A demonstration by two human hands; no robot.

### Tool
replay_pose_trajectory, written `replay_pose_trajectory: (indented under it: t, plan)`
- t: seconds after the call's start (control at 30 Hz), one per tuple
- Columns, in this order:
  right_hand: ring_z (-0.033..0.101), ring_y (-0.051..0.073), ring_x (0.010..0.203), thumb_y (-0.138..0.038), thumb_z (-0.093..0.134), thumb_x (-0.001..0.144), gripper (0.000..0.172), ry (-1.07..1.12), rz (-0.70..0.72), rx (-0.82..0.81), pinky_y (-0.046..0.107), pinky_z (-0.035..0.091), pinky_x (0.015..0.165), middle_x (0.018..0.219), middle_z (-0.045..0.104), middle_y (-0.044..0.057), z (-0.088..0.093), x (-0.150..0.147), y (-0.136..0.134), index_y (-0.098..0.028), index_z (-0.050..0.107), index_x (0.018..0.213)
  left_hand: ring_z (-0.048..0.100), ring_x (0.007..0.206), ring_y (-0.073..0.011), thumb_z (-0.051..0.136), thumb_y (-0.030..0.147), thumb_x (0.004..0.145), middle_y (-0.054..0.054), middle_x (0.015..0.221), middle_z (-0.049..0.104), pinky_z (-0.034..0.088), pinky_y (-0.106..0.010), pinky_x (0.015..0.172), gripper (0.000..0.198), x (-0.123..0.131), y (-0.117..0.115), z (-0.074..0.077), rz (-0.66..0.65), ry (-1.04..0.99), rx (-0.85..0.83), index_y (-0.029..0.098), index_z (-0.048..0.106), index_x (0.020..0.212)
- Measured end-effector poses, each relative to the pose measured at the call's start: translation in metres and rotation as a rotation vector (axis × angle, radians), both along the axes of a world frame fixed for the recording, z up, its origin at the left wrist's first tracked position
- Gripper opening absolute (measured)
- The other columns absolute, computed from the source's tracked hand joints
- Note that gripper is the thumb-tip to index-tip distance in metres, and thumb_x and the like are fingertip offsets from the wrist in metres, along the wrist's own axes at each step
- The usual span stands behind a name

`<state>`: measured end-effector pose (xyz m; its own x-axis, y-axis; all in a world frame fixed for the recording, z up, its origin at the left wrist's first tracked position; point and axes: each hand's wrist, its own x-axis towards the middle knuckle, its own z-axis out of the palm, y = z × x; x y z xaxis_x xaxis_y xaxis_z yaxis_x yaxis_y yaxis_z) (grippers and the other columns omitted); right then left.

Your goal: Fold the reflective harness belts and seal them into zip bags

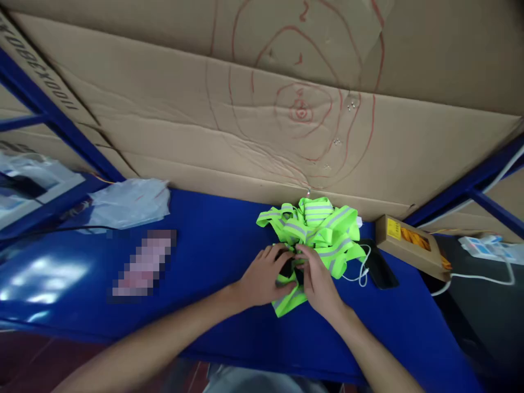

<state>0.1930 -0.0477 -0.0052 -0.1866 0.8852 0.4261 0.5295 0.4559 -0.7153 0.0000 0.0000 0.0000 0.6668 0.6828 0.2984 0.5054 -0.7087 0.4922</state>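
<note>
A bundle of neon-green straps with grey reflective stripes (317, 226) lies on the blue table (213, 305) near the cardboard wall. My left hand (264, 275) and my right hand (317, 281) meet at the near edge of the bundle. Both have fingers curled around a small dark piece (289, 267) attached to the straps. One green strap end (286, 303) pokes out from beneath my hands toward me.
A black phone (379, 267) with a white cable lies right of the bundle, beside a small brown box (411, 245). Clear plastic bags (129, 202) lie at the back left. A white power strip (489, 245) sits at far right. Cardboard sheets (262, 109) form the back wall.
</note>
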Motion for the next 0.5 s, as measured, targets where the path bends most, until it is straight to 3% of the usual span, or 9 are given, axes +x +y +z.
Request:
replay_pose_trajectory:
  t: [0.13,0.3,0.4,0.5]
  plan:
    - [0.053,0.025,0.139,-0.005,0.036,0.098,0.055,-0.093,0.009,0.011,0.048,0.055,0.110,0.146,0.053,0.015,0.004,-0.002,-0.002,-0.026,0.041,0.149,0.057,0.125,-0.0279,0.063,0.040,0.095,-0.013,0.132,0.057,0.049,-0.044,0.107,0.036,-0.016,0.015,0.000,0.028,-0.157,-0.151,0.023,0.058,0.126]
    - [0.059,0.027,0.132,-0.014,0.044,0.102,0.044,-0.186,0.012,-0.046,0.049,0.058,0.106,0.140,0.058,0.015,0.005,-0.006,-0.003,-0.026,0.046,0.144,0.067,0.099,-0.0332,0.065,0.053,0.090,-0.012,0.108,0.064,0.054,-0.044,0.080,0.039,-0.019,0.011,0.008,0.308,0.113,-0.090,0.023,0.059,0.114]
    - [0.058,0.028,0.134,-0.017,0.048,0.102,0.045,-0.198,0.012,-0.043,0.049,0.059,0.107,0.143,0.056,0.015,0.003,-0.008,-0.003,-0.026,0.045,0.146,0.071,0.089,-0.0318,0.062,0.044,0.091,-0.011,0.104,0.069,0.050,-0.038,0.066,0.029,-0.019,0.004,0.013,0.300,0.165,-0.170,0.024,0.058,0.112]
    - [0.055,0.029,0.137,-0.018,0.049,0.102,0.048,-0.170,0.005,-0.037,0.048,0.059,0.106,0.148,0.051,0.015,0.003,-0.008,-0.005,-0.027,0.043,0.149,0.073,0.090,-0.0305,0.061,0.030,0.087,-0.007,0.100,0.073,0.051,-0.037,0.070,0.028,-0.024,0.008,0.017,0.293,0.065,-0.287,0.026,0.057,0.115]
